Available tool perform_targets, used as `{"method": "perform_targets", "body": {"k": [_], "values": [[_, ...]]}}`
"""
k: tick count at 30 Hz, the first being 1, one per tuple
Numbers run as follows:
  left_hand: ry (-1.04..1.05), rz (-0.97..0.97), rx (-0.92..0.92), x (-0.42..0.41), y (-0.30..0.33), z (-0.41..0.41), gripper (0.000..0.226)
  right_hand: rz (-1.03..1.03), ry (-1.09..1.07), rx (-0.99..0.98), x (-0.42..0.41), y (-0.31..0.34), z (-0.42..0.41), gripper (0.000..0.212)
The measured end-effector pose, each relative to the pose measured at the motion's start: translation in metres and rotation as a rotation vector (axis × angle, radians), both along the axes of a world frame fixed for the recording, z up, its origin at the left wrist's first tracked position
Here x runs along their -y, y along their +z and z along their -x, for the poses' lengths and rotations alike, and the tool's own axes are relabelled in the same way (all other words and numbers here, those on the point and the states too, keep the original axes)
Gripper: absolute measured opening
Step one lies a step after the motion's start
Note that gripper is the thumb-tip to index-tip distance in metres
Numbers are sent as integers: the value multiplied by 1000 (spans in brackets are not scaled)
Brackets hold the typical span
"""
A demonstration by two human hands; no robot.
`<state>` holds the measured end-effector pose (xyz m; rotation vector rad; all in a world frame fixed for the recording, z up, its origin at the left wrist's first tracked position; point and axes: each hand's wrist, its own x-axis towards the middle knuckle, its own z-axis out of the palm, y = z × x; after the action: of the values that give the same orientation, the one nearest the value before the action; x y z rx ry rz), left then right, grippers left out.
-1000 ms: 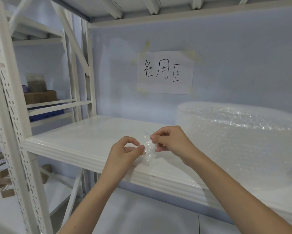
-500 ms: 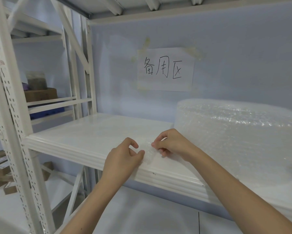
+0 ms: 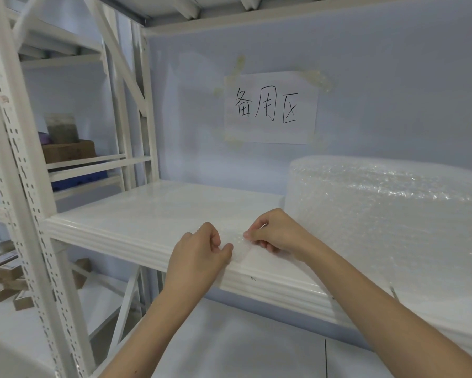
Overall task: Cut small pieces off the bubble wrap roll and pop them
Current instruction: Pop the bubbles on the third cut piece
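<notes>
Left hand [image 3: 199, 249] and right hand [image 3: 274, 232] have lowered the bubble wrap piece [image 3: 239, 248] onto the shelf [image 3: 147, 214].

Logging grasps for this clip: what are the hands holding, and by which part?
Both hold one small bubble wrap piece over the shelf edge: the left hand pinches its left edge, the right hand its upper right edge.

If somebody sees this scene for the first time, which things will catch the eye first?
Probably the two hands at the shelf's front edge: the left hand and right hand pinch a small bubble wrap piece between them. Next, the big bubble wrap roll on the shelf's right, and the handwritten paper sign taped to the wall above.
</notes>
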<state>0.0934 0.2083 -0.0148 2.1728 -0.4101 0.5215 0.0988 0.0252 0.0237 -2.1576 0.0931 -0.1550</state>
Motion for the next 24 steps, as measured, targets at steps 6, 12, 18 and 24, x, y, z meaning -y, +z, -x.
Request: {"method": "perform_targets", "body": {"k": [6,12,18,24], "values": [[0,-10,41,-1,-3,-2,29,43,-25,8,-1,-3,-2,26],[10,-14,64,1,-6,-4,25,84,-46,13,-2,-2,-4,23],[22,1,59,4,-11,-8,32,120,-55,42,-4,-2,-5,19],[36,3,80,9,-11,-8,34,142,-72,76,-7,-3,-9,22]]}}
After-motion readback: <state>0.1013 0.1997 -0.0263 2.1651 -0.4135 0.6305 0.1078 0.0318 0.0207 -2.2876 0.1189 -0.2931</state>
